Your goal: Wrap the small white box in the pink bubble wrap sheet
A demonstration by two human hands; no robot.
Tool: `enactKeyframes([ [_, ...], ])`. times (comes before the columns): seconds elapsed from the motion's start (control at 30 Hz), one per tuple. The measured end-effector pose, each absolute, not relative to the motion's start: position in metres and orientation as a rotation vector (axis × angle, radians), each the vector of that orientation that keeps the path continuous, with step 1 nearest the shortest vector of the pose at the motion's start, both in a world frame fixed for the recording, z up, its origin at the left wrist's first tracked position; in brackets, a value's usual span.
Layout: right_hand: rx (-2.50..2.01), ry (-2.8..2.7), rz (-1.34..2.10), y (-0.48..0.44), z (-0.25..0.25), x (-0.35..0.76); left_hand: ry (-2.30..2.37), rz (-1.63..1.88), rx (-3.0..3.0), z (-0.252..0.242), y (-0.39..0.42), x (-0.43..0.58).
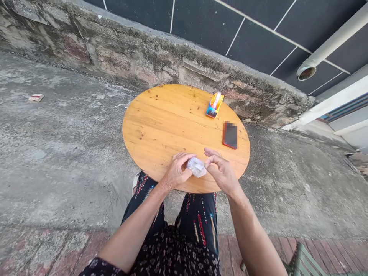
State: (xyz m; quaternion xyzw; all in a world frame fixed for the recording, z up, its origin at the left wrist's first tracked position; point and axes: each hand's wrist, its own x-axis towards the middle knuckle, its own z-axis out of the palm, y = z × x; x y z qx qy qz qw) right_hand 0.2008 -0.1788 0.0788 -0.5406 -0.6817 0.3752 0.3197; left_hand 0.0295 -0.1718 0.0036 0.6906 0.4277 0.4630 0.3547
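Observation:
A small bundle in clear, faintly purple plastic (196, 167) rests near the front edge of the round wooden table (161, 126). My left hand (178, 170) grips its left side between thumb and fingers. At the bundle's right edge, the thumb and forefinger of my right hand (220, 170) are pinched together, with the other fingers held away. Whatever lies in that pinch is too small to make out. What the plastic contains cannot be told.
A yellow and blue tape dispenser (215, 105) stands at the table's back right. Nearer lies a phone with a red edge (230, 135). Behind runs a stone ledge (161, 63) below a dark tiled wall. A pipe (324, 50) juts out at the upper right. A small box (36, 97) lies on the concrete.

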Motion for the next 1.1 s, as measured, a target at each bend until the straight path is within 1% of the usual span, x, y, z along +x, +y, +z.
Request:
enactKeyframes([
  [0.13, -1.413, -1.942, 0.963, -0.154, 0.095, 0.213, 1.099, 1.212, 1.780, 0.001, -0.172, 0.029],
  [0.37, -1.343, -2.125, 1.008, -0.118, 0.104, 0.228, 1.088, 1.182, 1.651, 0.003, -0.174, 0.027],
  [0.7, -1.289, -2.158, 1.015, -0.089, 0.094, 0.243, 0.991, 1.164, 1.597, 0.015, -0.175, 0.024],
  [1.1, -1.311, -2.103, 1.120, -0.062, 0.078, 0.252, 1.344, 0.987, 1.615, 0.043, -0.145, 0.047],
])
